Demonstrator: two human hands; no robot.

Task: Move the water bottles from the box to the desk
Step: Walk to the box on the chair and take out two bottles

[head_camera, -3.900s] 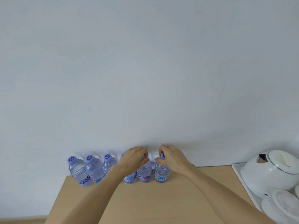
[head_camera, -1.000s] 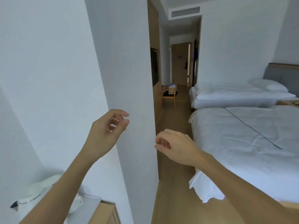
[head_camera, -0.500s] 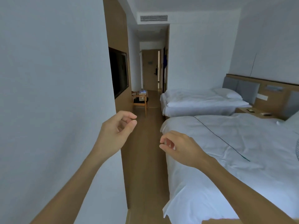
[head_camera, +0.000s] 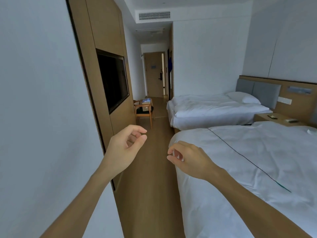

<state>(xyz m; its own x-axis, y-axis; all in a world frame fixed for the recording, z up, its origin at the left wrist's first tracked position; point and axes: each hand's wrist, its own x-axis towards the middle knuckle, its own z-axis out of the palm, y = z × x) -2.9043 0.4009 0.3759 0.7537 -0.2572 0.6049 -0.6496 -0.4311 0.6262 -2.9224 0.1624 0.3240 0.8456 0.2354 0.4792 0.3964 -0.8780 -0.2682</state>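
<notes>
My left hand [head_camera: 126,149] and my right hand [head_camera: 189,158] hang in front of me at chest height, fingers loosely curled, both empty. Far down the aisle a cardboard box [head_camera: 146,107] sits on a wooden chair [head_camera: 143,114]. Blue-topped water bottles [head_camera: 146,100] show at the box's open top, too small to tell apart. The desk and the bottles lined up on it are out of view.
A wooden floor aisle [head_camera: 154,169] runs between a wood-panelled wall with a dark TV [head_camera: 113,79] on the left and two white beds [head_camera: 248,160] on the right. A closed door [head_camera: 154,74] ends the corridor. A nightstand [head_camera: 277,118] stands between the beds.
The view has swung right, away from the desk and its row of bottles, to face down the room. Both hands let go of bottles and now hang empty.
</notes>
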